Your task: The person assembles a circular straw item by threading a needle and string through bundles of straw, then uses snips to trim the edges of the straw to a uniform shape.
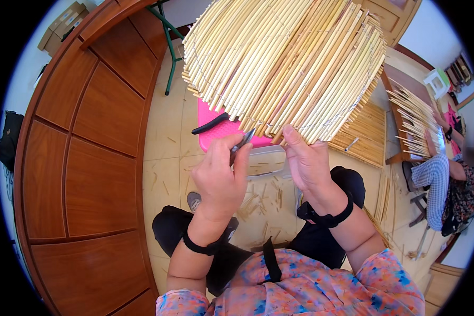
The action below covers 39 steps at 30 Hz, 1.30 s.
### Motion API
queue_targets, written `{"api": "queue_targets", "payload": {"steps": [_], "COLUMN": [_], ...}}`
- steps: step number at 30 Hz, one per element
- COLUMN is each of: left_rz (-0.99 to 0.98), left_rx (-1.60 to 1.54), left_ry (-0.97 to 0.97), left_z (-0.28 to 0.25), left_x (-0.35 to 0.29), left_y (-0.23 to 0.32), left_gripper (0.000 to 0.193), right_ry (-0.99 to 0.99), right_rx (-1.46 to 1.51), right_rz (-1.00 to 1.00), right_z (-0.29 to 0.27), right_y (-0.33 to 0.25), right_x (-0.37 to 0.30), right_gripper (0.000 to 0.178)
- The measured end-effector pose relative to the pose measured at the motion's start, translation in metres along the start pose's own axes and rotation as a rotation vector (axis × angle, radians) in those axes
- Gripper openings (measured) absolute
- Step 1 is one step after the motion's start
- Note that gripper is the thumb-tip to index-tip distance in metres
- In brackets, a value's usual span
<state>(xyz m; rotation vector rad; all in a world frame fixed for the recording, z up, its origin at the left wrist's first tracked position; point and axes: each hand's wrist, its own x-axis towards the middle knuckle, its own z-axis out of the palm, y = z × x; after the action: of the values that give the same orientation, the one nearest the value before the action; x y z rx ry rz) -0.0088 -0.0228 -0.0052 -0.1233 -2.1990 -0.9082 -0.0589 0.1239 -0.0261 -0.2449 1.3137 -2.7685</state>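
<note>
A large mat of pale reed sticks [279, 58], bound together with thin wire or thread, spreads out in front of me, its near edge toward my hands. Closed around a small grey pointed metal tool [242, 145], my left hand [219, 171] brings the tip up against the stick ends. My right hand [309, 163] pinches the mat's near edge, thumb on top and the other fingers mostly underneath. Under the mat is a pink stool [224, 136], with a black curved handle [210, 124] lying on it; the rest of that tool is hidden.
Cut stick scraps [258, 203] litter the tiled floor between my knees. A brown wooden panel wall [100, 158] runs along my left. Another reed mat [366, 134] lies at right. Farther right, a seated person [447, 179] handles a bundle of sticks [413, 118].
</note>
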Motion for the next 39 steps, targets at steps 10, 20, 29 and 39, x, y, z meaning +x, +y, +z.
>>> {"api": "queue_targets", "payload": {"steps": [10,20,29,39], "left_rz": [0.051,0.073,0.079,0.095], "left_rx": [0.101,0.107,0.119,0.067], "left_ry": [0.031,0.039,0.042,0.095], "left_z": [0.008,0.009,0.008,0.010], "left_x": [-0.001,-0.002,-0.004,-0.001], "left_y": [0.000,0.000,0.001,0.003], "left_gripper": [0.017,0.017,0.018,0.018], "right_ry": [0.068,0.063,0.062,0.040], "right_rx": [0.016,-0.025,-0.051,-0.059], "right_rz": [0.035,-0.007,-0.005,0.028], "right_z": [0.004,0.004,0.004,0.008], "right_y": [-0.001,-0.002,-0.003,0.002], "right_x": [-0.006,-0.008,-0.008,-0.012], "right_gripper": [0.024,0.024,0.025,0.027]}}
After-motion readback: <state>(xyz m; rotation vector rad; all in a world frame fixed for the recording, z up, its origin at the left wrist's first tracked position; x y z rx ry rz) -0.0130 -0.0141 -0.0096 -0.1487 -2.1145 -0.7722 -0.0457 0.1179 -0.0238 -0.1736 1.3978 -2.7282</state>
